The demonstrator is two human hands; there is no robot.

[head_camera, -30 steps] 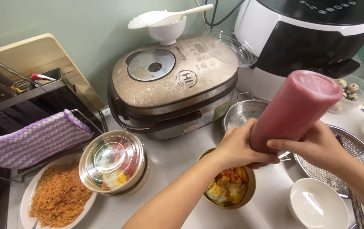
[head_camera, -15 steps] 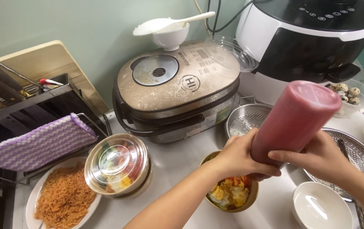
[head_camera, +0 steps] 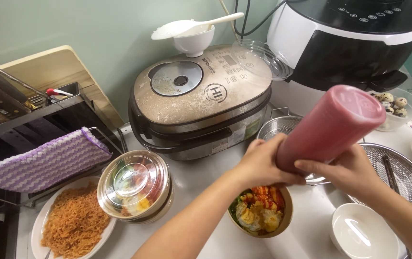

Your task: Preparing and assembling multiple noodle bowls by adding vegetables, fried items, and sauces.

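Both hands clamp a red squeeze bottle [head_camera: 330, 127] upside down, nozzle end low over a brown bowl [head_camera: 285, 223] of mixed food – egg, greens and a red streak of sauce already on top. The left hand [head_camera: 263, 160] wraps the lower part near the neck; the right hand [head_camera: 347, 170] cups it from the other side, fingers closed around the body. The bottle tilts up and to the right, its flat base pointing toward the black-and-white appliance [head_camera: 350, 43].

The bottle looks like soft plastic that gives under pressure and seems fairly full, so probably weighty for its size; its smooth wall could slip if greasy. Holding it low, near the neck, as here, seems the best place to aim the nozzle and squeeze.

Against the frame half a second ago, the hands and bottle sit in nearly the same pose over the bowl – the red streak on the food looks a little larger. The rice cooker [head_camera: 201, 96], lidded steel bowl [head_camera: 134, 184], plate of noodles [head_camera: 74, 223] and empty white bowl [head_camera: 359, 232] stand unchanged
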